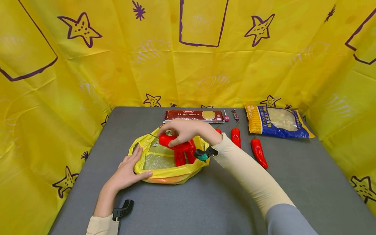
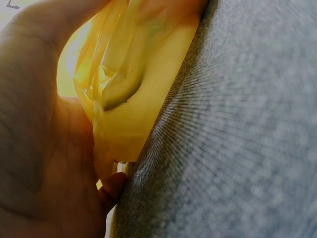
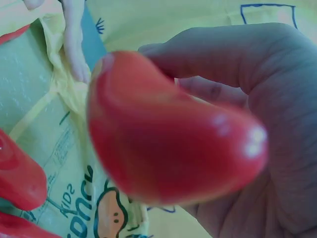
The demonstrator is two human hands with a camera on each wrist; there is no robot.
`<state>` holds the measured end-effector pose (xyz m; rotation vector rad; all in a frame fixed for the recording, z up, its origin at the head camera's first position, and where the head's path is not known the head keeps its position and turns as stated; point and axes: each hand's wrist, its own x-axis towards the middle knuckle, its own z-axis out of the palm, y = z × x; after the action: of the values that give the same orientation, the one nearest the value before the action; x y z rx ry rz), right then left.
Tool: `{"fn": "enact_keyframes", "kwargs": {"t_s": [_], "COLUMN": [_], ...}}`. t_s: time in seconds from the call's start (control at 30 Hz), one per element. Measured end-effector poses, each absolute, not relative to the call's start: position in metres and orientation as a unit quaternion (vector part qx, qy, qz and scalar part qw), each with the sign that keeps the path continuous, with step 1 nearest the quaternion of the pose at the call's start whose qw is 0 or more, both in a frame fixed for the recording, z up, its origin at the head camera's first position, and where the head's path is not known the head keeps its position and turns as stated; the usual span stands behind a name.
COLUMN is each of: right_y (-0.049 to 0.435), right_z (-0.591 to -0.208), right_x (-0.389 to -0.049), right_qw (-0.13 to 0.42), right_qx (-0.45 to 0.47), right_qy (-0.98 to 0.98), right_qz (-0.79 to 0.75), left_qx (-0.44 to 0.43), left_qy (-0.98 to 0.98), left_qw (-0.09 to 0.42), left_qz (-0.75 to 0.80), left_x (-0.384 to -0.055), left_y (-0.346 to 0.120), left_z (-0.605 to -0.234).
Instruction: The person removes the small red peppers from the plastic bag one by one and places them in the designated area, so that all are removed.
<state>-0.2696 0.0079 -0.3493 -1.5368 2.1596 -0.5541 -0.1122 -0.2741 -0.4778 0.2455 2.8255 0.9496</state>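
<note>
A yellow plastic bag [image 1: 173,172] stands with its mouth spread wide on the grey table. My right hand [image 1: 183,129] holds a red chili pepper [image 1: 166,141] by its body above the bag's opening, its thin stem pointing left. Up close, the right wrist view shows this glossy pepper [image 3: 173,148] between thumb and fingers. Inside the bag lie more red peppers [image 1: 180,159]. At the bag's left side rests my left hand [image 1: 126,168], fingers extended along the rim and thumb against the front edge. The left wrist view has the bag's yellow side [image 2: 148,104] beside the palm.
Right of the bag lie red peppers [image 1: 259,153], one partly behind my right arm. Along the back are a brown Primo Gusto packet [image 1: 188,115], a lollipop [image 1: 226,118], a wrapped candy [image 1: 235,115] and a blue-yellow orecchiette bag [image 1: 264,127]. Yellow cloth [image 1: 188,75] hangs around the table.
</note>
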Motion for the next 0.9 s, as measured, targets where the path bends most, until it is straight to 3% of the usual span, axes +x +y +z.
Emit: {"fn": "enact_keyframes", "kwargs": {"t_s": [0.3,0.9], "right_y": [0.026,0.094], "right_z": [-0.358,-0.385], "right_x": [-0.268,-0.259], "right_qw": [0.208,0.115], "right_qx": [-0.531,-0.5], "right_qy": [0.784,0.785], "right_qz": [-0.245,-0.348], "left_qx": [0.083,0.085], "left_qy": [0.943,0.945], "left_qw": [0.071,0.07], "left_qz": [0.314,0.309], "left_x": [-0.112,-0.111], "left_y": [-0.274,-0.273], "left_z": [-0.479,-0.479]}}
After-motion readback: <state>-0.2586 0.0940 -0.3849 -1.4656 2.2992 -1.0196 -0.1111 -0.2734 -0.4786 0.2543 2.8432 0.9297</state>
